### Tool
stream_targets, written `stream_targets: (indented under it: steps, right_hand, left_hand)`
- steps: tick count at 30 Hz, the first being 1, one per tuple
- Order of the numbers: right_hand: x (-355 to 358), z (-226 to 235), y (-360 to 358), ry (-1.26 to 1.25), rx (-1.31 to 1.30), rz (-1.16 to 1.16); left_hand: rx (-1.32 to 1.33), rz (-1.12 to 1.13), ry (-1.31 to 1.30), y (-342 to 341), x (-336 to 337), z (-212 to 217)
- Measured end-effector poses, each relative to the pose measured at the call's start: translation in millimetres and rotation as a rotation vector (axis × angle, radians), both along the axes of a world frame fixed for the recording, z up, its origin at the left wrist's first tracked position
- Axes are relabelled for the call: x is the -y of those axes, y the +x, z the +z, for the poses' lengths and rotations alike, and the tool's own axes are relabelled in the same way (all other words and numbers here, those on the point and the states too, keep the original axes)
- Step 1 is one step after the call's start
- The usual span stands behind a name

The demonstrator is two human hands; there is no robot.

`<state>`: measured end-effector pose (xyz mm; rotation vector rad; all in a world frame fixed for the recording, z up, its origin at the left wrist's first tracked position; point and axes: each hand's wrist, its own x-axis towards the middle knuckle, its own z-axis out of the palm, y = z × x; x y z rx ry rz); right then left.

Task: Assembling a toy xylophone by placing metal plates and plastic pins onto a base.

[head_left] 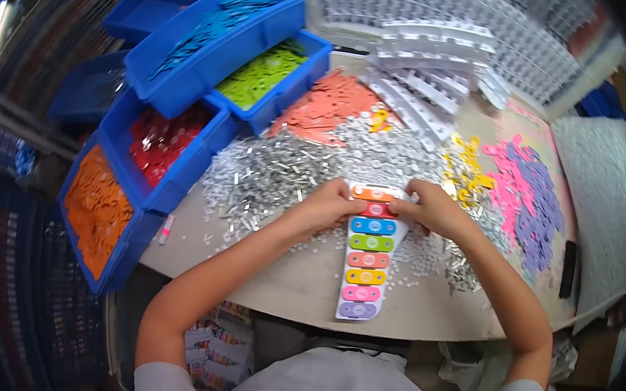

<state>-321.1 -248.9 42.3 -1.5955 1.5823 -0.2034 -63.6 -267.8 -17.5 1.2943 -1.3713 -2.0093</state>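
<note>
A toy xylophone (368, 261) lies lengthwise before me, its white frame carrying a row of bars in orange, red, blue, green, salmon, yellow, pink and purple. At its far end, my left hand (330, 204) grips the left edge, thumb on the red bar. My right hand (433, 208) closes on the right edge, its thumb by the orange and red bars. The fingers under the frame are partly hidden. Small silver metal plates (285, 169) are heaped beyond my left hand, and small white round pieces (395, 155) lie beyond the frame.
Blue bins on the left hold orange pieces (96, 205), red pieces (166, 144), green pieces (261, 77) and blue pieces (220, 27). Loose salmon pieces (331, 105), yellow pieces (470, 167), pink pieces (510, 183) and purple pieces (535, 213) cover the table. White frames (427, 77) are stacked behind.
</note>
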Motion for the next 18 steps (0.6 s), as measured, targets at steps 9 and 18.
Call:
stream_targets:
  steps: [9,18]
  right_hand:
    - [-3,-1,6,-0.147,-0.37,0.177]
    - [-69,12,-13,-0.481,-0.184,-0.323]
  left_hand:
    - [0.1,0.05,-0.138,-11,-1,-10]
    - [0.161,0.231,-0.561,39,-55,30]
